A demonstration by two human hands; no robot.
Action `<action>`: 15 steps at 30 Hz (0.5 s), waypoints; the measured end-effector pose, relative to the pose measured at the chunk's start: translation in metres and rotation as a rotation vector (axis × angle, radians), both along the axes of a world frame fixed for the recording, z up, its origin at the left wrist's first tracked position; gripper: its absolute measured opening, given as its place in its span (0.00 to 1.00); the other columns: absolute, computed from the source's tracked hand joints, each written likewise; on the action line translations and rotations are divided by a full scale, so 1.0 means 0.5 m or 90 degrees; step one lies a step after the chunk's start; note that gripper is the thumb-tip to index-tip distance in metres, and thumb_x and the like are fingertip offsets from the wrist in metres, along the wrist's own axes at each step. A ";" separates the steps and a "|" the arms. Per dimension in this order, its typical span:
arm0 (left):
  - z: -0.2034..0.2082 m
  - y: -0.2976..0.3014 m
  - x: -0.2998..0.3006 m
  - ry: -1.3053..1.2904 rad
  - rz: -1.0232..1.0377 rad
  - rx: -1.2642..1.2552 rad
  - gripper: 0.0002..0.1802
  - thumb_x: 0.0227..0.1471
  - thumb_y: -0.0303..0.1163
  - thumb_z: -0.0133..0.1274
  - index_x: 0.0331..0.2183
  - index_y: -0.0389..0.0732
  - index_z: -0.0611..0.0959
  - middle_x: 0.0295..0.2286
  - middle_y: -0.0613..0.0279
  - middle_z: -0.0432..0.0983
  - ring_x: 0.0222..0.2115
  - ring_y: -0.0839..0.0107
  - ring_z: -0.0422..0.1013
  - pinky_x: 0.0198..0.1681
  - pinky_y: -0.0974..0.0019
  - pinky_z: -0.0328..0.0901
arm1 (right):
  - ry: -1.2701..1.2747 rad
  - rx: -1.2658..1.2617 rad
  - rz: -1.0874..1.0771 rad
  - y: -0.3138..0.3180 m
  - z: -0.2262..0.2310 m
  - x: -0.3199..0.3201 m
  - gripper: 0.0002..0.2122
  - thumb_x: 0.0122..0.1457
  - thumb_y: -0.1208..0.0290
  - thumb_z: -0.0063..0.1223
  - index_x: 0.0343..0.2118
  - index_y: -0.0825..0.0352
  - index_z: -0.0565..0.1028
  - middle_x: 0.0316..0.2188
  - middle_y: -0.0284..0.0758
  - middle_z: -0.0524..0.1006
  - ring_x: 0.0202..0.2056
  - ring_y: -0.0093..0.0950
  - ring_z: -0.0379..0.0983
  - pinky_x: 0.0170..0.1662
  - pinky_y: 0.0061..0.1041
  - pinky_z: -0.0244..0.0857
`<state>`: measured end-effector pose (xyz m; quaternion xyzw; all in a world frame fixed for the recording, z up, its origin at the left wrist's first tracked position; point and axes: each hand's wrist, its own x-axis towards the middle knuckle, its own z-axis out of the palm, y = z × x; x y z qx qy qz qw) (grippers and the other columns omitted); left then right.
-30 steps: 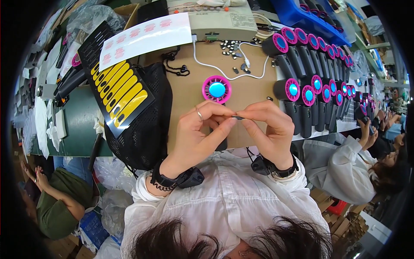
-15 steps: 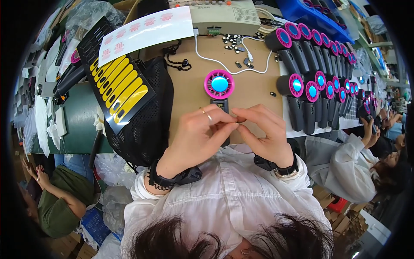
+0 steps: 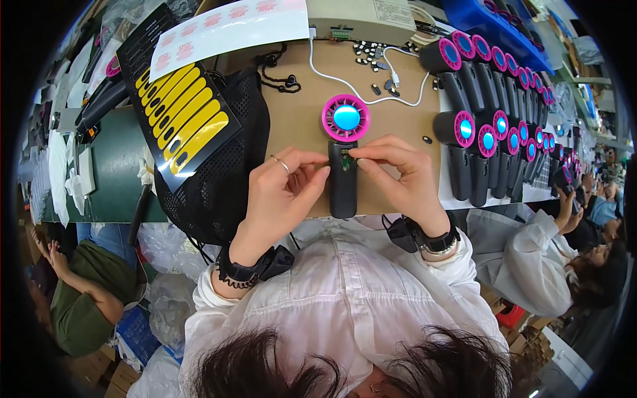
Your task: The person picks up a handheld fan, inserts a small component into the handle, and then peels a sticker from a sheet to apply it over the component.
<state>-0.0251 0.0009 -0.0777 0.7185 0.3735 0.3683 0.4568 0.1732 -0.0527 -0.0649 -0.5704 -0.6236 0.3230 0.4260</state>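
Observation:
A handheld fan (image 3: 342, 179) lies on the brown mat with its magenta-rimmed, blue-centred head away from me. In the upper part of its dark handle, a slot shows a green circuit board (image 3: 346, 159). Beside the handle's left edge is my left hand (image 3: 282, 192), its index finger and thumb slightly apart and the other fingers curled. My right hand (image 3: 400, 176) has index finger and thumb pinched at the slot's right edge. Whatever small piece those fingertips hold, if any, is hidden.
Finished-looking fans (image 3: 488, 140) stand in rows at right. Small dark pieces (image 3: 375, 56) and a white cable (image 3: 338, 78) lie beyond the fan. A black mesh bag (image 3: 219, 179), a sheet of yellow stickers (image 3: 182, 119) and a white printed sheet (image 3: 229, 33) are at left. Co-workers sit on both sides.
My hands have drawn apart from their joined pinch over the handle to its two sides. The slot and green board now show. The whole view has shifted slightly.

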 end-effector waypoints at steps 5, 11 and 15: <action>-0.016 -0.009 -0.003 0.022 -0.019 0.029 0.07 0.44 0.21 0.58 0.31 0.37 0.81 0.20 0.65 0.69 0.17 0.81 0.65 0.19 0.78 0.59 | -0.041 -0.041 0.021 0.011 0.005 -0.003 0.09 0.50 0.84 0.54 0.35 0.69 0.79 0.30 0.36 0.77 0.32 0.24 0.74 0.35 0.20 0.67; -0.037 -0.019 0.007 0.007 -0.035 0.044 0.09 0.43 0.21 0.59 0.32 0.37 0.80 0.22 0.63 0.70 0.18 0.76 0.69 0.19 0.75 0.63 | -0.054 -0.086 0.024 0.013 0.005 -0.008 0.08 0.49 0.83 0.56 0.34 0.69 0.79 0.29 0.36 0.77 0.32 0.23 0.74 0.36 0.20 0.67; -0.043 -0.023 0.009 -0.006 -0.031 0.060 0.10 0.43 0.21 0.59 0.32 0.36 0.80 0.22 0.62 0.71 0.18 0.75 0.69 0.20 0.74 0.64 | -0.042 -0.130 0.002 0.011 0.009 -0.014 0.08 0.49 0.83 0.56 0.33 0.70 0.79 0.29 0.35 0.77 0.32 0.22 0.74 0.36 0.19 0.67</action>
